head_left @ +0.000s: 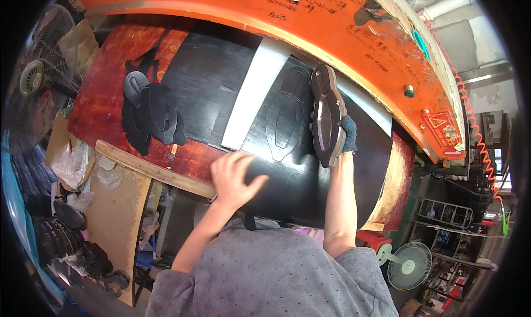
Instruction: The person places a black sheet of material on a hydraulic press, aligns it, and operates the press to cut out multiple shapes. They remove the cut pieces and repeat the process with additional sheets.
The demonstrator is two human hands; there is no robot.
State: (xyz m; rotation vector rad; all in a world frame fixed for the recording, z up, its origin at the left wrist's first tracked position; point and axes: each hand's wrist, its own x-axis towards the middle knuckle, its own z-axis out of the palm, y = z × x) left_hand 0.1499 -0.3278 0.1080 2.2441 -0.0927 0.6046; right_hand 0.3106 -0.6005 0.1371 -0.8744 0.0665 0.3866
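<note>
Narrow-waisted die (317, 123) | dark, frame-like, tilted | over black sheet (276, 187) | sheet glossy, flat

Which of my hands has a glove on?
Your right hand: it wears a dark glove and holds the sole-shaped tool, whereas your left hand is bare.

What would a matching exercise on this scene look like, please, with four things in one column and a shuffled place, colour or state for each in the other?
1. die
2. left hand
3. scraps
4. beam

A. bare and empty
B. orange
C. in the gloved right hand
D. black, heaped at the left

Pairs: 1-C, 2-A, 3-D, 4-B
</note>
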